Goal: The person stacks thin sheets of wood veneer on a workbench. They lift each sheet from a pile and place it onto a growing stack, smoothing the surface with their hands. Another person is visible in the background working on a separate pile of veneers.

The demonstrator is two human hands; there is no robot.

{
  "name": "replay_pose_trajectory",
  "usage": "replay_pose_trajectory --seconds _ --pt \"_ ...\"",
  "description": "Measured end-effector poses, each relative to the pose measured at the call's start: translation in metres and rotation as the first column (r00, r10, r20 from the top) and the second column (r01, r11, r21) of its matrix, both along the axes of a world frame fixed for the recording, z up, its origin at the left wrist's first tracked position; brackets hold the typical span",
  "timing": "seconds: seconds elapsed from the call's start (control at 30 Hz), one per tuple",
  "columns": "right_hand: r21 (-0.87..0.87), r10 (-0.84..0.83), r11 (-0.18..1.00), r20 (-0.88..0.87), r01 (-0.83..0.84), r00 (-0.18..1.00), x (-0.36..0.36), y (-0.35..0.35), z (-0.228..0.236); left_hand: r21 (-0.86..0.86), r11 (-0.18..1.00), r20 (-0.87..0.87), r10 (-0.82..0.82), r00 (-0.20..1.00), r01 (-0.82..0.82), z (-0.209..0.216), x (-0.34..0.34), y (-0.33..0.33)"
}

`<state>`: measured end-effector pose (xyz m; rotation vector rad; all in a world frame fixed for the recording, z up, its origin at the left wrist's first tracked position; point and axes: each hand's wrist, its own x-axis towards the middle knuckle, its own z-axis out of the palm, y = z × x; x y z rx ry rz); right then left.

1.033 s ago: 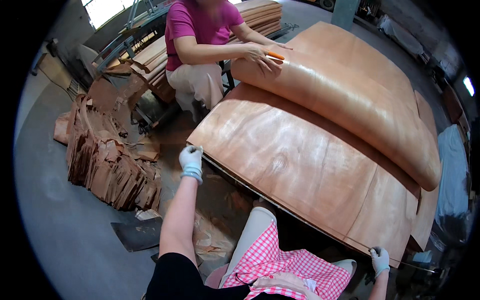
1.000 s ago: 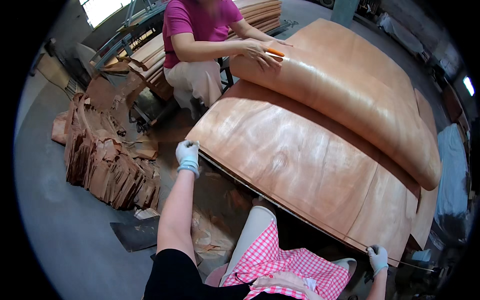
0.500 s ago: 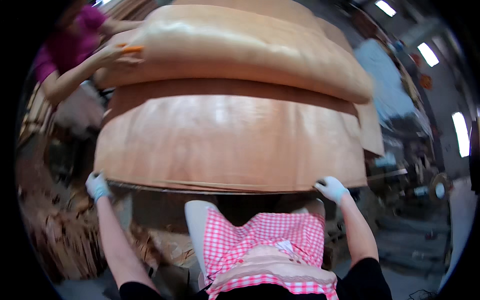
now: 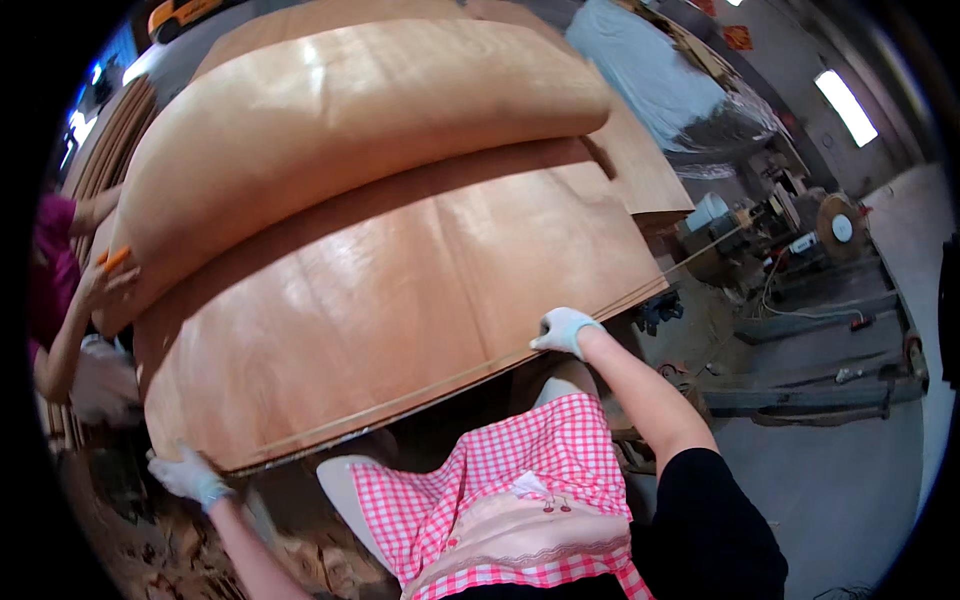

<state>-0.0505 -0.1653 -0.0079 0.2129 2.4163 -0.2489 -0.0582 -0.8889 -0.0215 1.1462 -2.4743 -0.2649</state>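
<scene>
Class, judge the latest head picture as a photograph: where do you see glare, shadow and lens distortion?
Head view: pale sheen on the curled sheet, and a dark shadow band beneath it across the flat sheet; head view, upper right: a light blown out to white; head view, outer rim: fisheye curvature, with corners cut to black.

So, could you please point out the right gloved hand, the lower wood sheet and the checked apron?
Right gloved hand [image 4: 566, 332]: head view, glove's back.
Lower wood sheet [image 4: 400, 290]: head view, upper face.
Checked apron [image 4: 540, 440]: head view, lap part.
</scene>
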Motion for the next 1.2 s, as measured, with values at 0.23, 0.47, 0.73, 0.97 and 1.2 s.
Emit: replay_pose_trajectory --seconds 0.23,0.47,0.73,0.97,1.2 --pt "-0.055 0.007 0.998 0.021 -0.006 1.0 -0.015 -0.015 0.014 0.181 0.398 0.079 -0.918 0.39 0.9 -0.018 0.009 0.416" --pt "-0.24 -0.042 0.971 -0.114 0.014 0.993 -0.001 0.037 0.006 0.277 0.342 0.174 -0.937 0.304 0.898 -0.024 0.006 0.511" --pt "-0.033 -0.212 0.977 -0.187 0.209 0.959 0.021 0.298 0.029 0.254 0.384 0.239 -0.914 0.328 0.887 -0.02 0.004 0.505" --pt "-0.09 -0.598 0.801 -0.119 0.591 0.793 0.018 0.333 -0.01 0.246 0.378 0.215 -0.919 0.33 0.892 -0.019 0.005 0.502" --pt "-0.502 -0.815 0.471 -0.562 0.726 0.14 0.084 0.307 -0.042 0.167 0.339 0.083 -0.94 0.329 0.926 -0.021 0.012 0.5"
